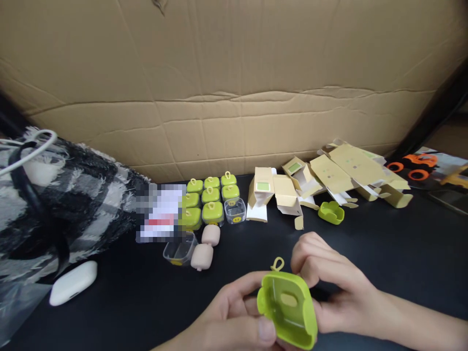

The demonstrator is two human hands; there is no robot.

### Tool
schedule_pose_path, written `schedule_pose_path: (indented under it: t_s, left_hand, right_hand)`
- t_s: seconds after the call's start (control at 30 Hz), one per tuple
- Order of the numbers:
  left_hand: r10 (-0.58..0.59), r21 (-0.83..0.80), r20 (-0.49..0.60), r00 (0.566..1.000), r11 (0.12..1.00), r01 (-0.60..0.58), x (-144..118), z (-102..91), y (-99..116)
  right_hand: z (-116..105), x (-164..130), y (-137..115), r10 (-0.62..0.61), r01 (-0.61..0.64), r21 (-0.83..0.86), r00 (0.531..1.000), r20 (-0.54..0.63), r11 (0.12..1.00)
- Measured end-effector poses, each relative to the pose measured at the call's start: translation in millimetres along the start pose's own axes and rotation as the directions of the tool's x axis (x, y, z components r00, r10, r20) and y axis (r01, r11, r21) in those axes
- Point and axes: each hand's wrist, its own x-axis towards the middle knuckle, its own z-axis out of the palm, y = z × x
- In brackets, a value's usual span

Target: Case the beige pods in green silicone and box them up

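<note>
My left hand [241,312] grips a lime-green lid [290,312] from the left, thumb on its near rim. The lid's hollow inside faces me, with a pale yellow oval in its base and a small yellow loop [278,264] sticking out beyond its far edge. At the lid's right side, my right hand [336,282] has its fingers curled in against the corner; its thumb tip is hidden behind the lid. Farther off to the right lies another green lid [331,213] on the black tabletop [365,248].
Several green-lidded clear boxes [211,195] stand in rows at the back. Near them are two clear tubs [235,210] and two beige cases [202,256]. Opened cartons [343,168] lie back right; a white case [73,282] and plaid cloth [91,195] are left. Cardboard [234,87] walls the back.
</note>
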Motion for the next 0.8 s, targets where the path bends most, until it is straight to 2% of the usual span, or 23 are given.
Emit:
schedule_pose_path:
  t_s: [0.23, 0.37, 0.53, 0.63, 0.7, 0.8]
  left_hand:
    - [-0.031, 0.024, -0.026, 0.999, 0.999, 0.032, 0.1, 0.3, 0.1]
    - [-0.009, 0.047, -0.076, 0.997, 0.999, 0.013, -0.6, -1.5, 0.1]
    - [0.101, 0.056, -0.049, 0.994, 0.994, -0.099, 4.2, -6.3, -4.6]
    - [0.094, 0.055, 0.002, 0.996, 0.994, -0.094, 5.6, -9.6, -9.4]
    - [0.059, 0.054, 0.013, 0.998, 0.997, -0.060, 5.0, -10.8, -12.6]
    - [0.022, 0.055, -0.041, 0.999, 0.998, -0.020, 3.6, -10.4, -15.9]
  right_hand:
    - [2.9, -2.5, -0.8, 0.035, -0.029, -0.119, 0.998, 0.050, 0.993]
    - [3.3, -3.5, -0.3, 0.055, -0.045, -0.092, 0.993, 0.104, 0.995]
    - [-7.8, -0.3, 0.9, 0.097, -0.090, -0.039, 0.966, 0.238, 0.995]
    - [-15.7, 11.4, 4.6, 0.134, -0.109, -0.129, 0.970, 0.204, 0.986]
    - [-14.7, 25.0, 8.4, 0.135, -0.080, -0.245, 0.967, 0.216, 0.966]
    - [0.9, 50.1, 14.4, 0.096, 0.078, -0.400, 0.913, 0.397, 0.913]
